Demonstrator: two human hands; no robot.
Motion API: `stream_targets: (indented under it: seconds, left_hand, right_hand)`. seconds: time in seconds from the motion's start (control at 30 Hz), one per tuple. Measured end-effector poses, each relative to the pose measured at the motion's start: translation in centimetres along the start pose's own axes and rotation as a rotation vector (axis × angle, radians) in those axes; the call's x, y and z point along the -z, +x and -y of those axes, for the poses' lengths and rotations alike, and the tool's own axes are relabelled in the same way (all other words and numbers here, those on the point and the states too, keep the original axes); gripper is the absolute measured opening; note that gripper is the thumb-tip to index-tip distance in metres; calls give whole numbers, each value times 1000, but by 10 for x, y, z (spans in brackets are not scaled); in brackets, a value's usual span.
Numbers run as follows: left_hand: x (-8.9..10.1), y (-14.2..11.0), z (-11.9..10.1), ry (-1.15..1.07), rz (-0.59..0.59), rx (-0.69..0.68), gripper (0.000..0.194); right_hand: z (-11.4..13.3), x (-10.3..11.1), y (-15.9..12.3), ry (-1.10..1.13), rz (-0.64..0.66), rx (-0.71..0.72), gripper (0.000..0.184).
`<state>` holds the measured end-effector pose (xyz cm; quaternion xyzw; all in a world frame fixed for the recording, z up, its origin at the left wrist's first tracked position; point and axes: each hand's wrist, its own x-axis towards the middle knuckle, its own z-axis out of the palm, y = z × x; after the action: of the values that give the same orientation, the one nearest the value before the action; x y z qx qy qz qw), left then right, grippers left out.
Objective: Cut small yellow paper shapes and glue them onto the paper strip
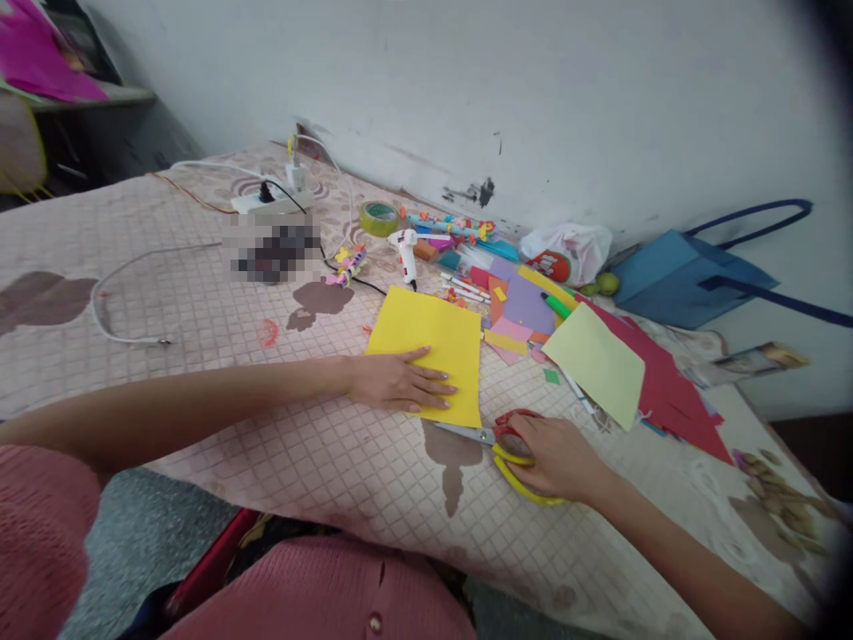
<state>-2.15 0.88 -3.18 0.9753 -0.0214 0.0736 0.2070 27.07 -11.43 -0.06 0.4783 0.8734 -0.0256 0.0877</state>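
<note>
A yellow sheet of paper [433, 324] lies on the patterned tablecloth in front of me. My left hand [400, 380] rests flat on its lower half, fingers stretched out to the right. In my right hand [556, 453] is a pair of scissors [483, 436] with one red and one yellow handle loop. The blades point left, by the sheet's lower right edge; part of them is hidden, and I cannot tell how far apart they are. Right of the yellow sheet, a pale green sheet [600, 360] overlaps red paper [666, 391].
Behind the sheet stand a white glue gun [404, 253] and a tape roll [379, 218]. Paper scraps and a green marker [555, 305] are heaped to the right, near a blue bag [693, 276]. A power strip [273, 203] and white cable [97, 302] lie left.
</note>
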Motion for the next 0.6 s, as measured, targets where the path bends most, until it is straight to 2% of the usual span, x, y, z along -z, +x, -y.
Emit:
stream_targets:
  seconds: [0.2,0.6]
  left_hand:
    - [2,1,-2,-19,60,53,48]
    - [0,1,-1,4,19,21,48]
  right_hand:
    - [-3,-5,-1,-61,-7,19,25]
    - [6,2,0,-42,9,-17,25]
